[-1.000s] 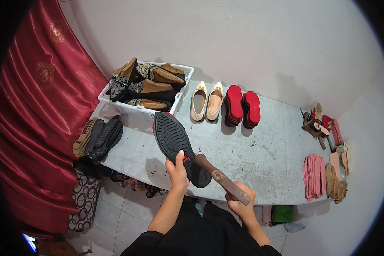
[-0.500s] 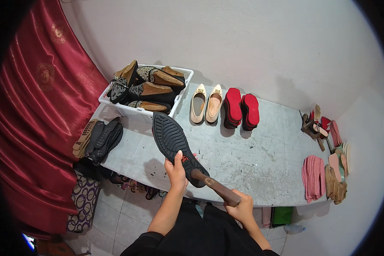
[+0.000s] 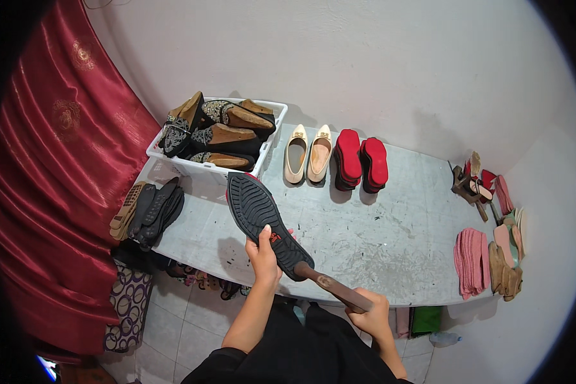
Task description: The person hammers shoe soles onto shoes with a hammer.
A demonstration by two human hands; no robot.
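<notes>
A shoe (image 3: 253, 208) is held above the table's near side, its ridged black sole turned up and a little red showing at the toe edge. My left hand (image 3: 264, 259) grips it at the middle, thumb pressed on the sole, the other fingers hidden underneath. In my closed right hand (image 3: 372, 315) is a brown wooden tool (image 3: 333, 289), thick and flat by the hand and narrower toward the shoe. Its narrow end meets the heel edge; whether it touches or only overlaps I cannot tell.
On the grey table (image 3: 409, 205) a white basket (image 3: 205, 168) holds shoes on wooden lasts. Beside it stand cream flats (image 3: 320, 157) and stacked red soles (image 3: 349, 157). Black soles (image 3: 157, 211) lie left; pink pieces (image 3: 472, 262) and tools (image 3: 473, 185) right. A red curtain (image 3: 64, 192) hangs left.
The wooden tool's narrow end has shifted from over the heel to the heel's edge, as my right hand moved slightly right and down. My left hand keeps its grip on the shoe.
</notes>
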